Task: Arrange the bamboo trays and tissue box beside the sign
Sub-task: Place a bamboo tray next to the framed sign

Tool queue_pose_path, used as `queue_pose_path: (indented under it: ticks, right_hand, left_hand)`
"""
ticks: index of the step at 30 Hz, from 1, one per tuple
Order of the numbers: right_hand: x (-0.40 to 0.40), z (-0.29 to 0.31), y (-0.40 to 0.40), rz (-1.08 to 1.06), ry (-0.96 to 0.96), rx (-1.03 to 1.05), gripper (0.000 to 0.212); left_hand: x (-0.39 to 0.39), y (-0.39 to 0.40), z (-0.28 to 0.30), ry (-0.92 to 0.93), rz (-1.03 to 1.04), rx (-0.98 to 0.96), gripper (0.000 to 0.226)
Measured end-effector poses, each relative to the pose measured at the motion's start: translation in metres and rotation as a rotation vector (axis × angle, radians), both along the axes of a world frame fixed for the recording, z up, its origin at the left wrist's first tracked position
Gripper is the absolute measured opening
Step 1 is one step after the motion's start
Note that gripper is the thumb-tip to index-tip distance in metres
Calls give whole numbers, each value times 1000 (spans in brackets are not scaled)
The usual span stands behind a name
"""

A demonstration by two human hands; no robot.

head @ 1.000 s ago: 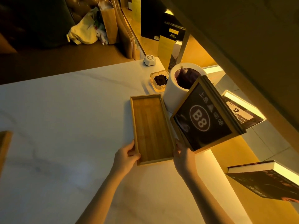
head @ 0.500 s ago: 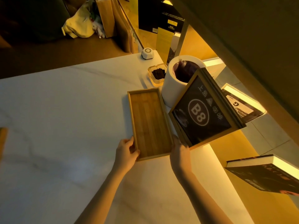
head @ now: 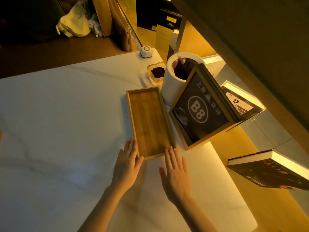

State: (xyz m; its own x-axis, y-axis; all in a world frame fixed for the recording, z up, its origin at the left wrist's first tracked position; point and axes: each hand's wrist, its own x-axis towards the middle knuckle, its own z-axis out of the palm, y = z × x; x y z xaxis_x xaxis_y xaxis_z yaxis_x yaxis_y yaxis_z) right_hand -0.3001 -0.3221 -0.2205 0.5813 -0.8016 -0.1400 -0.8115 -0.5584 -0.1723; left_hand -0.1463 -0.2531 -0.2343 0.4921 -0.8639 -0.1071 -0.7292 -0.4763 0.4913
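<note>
Both hands have let go of the bamboo tray (head: 149,123) since the earlier frame, where they gripped its near corners. Now the left hand (head: 127,163) lies flat and spread, its fingertips along the tray's near left corner, thumb close to the near rim; whether it touches the wood is hard to tell. The right hand (head: 175,172) is likewise open and flat, holding nothing, with its fingertips just at the tray's near right corner.

The tray rests flat on the white worktop (head: 58,123), long side running away from the person, empty inside. Its right long edge runs just beside the wooden frame of the B8 sign (head: 199,111), which stands tilted, with only a narrow strip of worktop between them. The tray's far right corner sits close to the white cylindrical bin (head: 168,86); beyond that are a glass ashtray (head: 156,73) and a small white call button (head: 146,51) near the worktop's far edge.

Left of the tray the worktop is wide and bare almost to the left border, where a sliver of another wooden piece (head: 0,136) shows. To the right, the worktop's edge falls away just past the sign, with lit books (head: 270,171) below it.
</note>
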Motion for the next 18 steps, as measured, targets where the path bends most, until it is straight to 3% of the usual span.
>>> queue_pose_path:
  ticks: [6, 12, 18]
  right_hand:
    - [-8, -7, -2, 39, -14, 57, 67]
    - [-12, -2, -8, -14, 57, 60, 66]
    - [-18, -3, -13, -1, 65, 4, 65]
  left_hand:
    - [-3, -1, -3, 1, -13, 12, 86]
    - [-14, -5, 2, 7, -15, 76, 85]
    - [-25, -8, 5, 36, -20, 75, 66]
